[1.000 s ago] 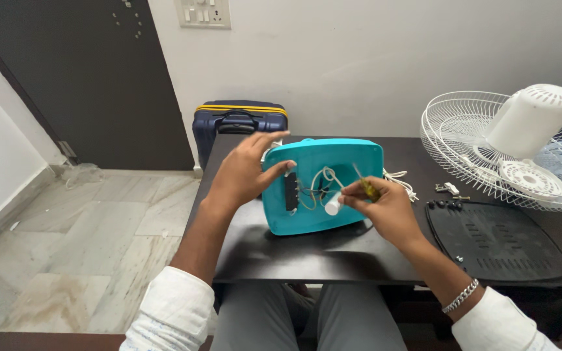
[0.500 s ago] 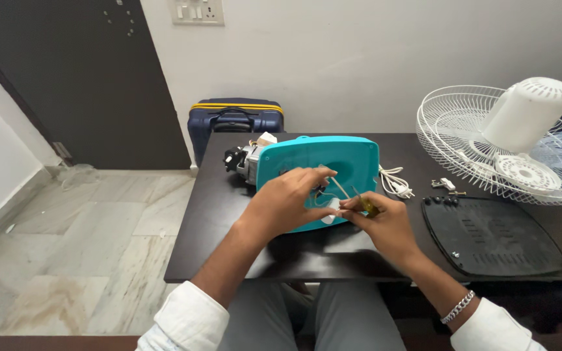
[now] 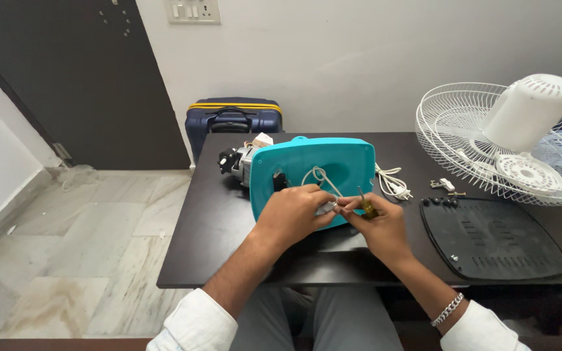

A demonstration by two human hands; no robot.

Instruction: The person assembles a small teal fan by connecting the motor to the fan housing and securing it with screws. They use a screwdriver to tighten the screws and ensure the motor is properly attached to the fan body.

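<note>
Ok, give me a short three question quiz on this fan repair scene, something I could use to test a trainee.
1. True or false: the right hand holds a screwdriver with a yellow handle.
2. What lies on the table directly right of the teal housing? A) a white cord B) a hammer C) a roll of tape
3. Fill in: the black perforated cover lies flat, in front of the white wire ____.

Key:
1. True; the left hand meets it at the housing's wiring.
2. A
3. Guard: the wire fan guard, with a white motor cover resting on it.
</note>
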